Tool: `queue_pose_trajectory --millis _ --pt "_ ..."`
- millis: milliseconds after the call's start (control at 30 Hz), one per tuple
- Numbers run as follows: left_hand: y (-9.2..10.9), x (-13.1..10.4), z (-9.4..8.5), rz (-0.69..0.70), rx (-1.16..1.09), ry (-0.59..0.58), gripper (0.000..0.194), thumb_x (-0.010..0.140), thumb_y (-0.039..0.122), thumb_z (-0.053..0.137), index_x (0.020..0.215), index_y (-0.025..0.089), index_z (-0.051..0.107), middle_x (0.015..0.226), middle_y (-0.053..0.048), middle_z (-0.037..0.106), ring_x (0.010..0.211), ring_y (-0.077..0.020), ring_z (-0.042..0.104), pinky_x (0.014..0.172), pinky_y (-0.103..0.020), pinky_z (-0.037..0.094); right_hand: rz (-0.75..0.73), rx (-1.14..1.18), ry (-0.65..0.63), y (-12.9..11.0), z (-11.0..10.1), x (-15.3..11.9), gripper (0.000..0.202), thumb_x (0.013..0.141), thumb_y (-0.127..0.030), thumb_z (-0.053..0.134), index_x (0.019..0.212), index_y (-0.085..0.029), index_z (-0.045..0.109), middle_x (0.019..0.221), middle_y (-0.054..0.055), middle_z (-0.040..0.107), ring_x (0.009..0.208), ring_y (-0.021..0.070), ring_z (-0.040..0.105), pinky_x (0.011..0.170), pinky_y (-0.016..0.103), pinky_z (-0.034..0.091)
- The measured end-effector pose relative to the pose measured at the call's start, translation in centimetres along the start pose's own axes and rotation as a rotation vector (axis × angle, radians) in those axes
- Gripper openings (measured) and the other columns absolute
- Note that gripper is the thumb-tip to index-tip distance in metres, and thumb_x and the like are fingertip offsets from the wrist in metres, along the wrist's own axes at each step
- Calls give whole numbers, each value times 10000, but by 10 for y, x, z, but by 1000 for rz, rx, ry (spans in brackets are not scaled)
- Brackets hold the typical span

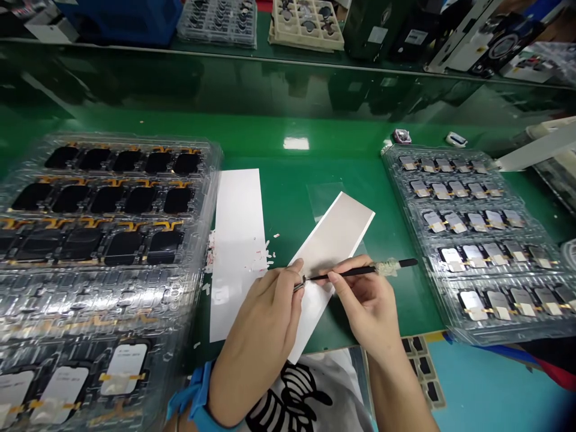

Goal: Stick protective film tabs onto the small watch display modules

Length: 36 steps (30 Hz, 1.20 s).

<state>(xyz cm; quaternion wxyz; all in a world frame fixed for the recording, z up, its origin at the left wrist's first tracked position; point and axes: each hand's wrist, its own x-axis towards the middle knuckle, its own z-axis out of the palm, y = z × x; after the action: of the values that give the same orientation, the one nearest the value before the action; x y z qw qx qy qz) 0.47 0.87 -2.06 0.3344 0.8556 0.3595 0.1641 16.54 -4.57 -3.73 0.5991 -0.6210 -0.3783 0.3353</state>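
small part (299, 287) was above the pale strip (346, 225), pinched in left hand (265, 312), probably to steady it against the tip of the slim black tool (360, 272) gripped in right hand (375, 306); trays (211, 157) (396, 180) flanked both, likely for reach.

No text, brand or number is legible. Small dark print, too fine to read, runs across the white backs of the screens (126, 362) at lower left. A pale label (377, 35) sits on the dark green box (365, 27), and another pale label (416, 37) on the black box (407, 51); the wording on both is too small to tell.
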Motion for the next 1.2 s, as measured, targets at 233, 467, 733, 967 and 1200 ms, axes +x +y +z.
queue_pose_trajectory --millis 233,467,733,967,1200 --pt "0 -3 -5 -60 -50 42 157 1035 191 379 1163 241 454 1131 -92 627 1101 -267 607 880 -464 557 -19 -21 74 4 2 1 41 900 -179 662 890 -216 678 882 -13 633 765 102 740 739 180 609" --pt "0 -5 -7 -81 -69 19 139 1045 225 376 1159 248 452 1195 -82 646 1143 -249 618 891 -439 566 -88 -34 60 0 1 -3 87 894 -137 647 878 -219 673 864 -16 639 748 94 729 722 177 611" --pt "-1 -8 -3 -78 -35 29 85 1033 205 396 1100 236 439 1205 -114 677 1120 -250 659 850 -424 595 -77 -45 -24 2 -3 -5 86 905 -150 640 879 -216 688 863 -9 635 753 95 728 721 181 606" --pt "0 -10 0 -52 -24 37 102 1020 173 405 1101 230 432 1246 -129 677 1121 -241 679 836 -383 612 -33 -13 -32 1 -3 -3 60 905 -170 647 862 -201 674 834 -3 649 724 103 730 715 199 609" --pt "1 -9 -1 -61 37 20 101 1018 188 408 1110 225 430 1211 -136 697 1026 -272 713 747 -402 621 7 43 -48 -4 -4 -5 60 888 -162 662 840 -198 658 795 -5 655 655 110 725 635 196 603"
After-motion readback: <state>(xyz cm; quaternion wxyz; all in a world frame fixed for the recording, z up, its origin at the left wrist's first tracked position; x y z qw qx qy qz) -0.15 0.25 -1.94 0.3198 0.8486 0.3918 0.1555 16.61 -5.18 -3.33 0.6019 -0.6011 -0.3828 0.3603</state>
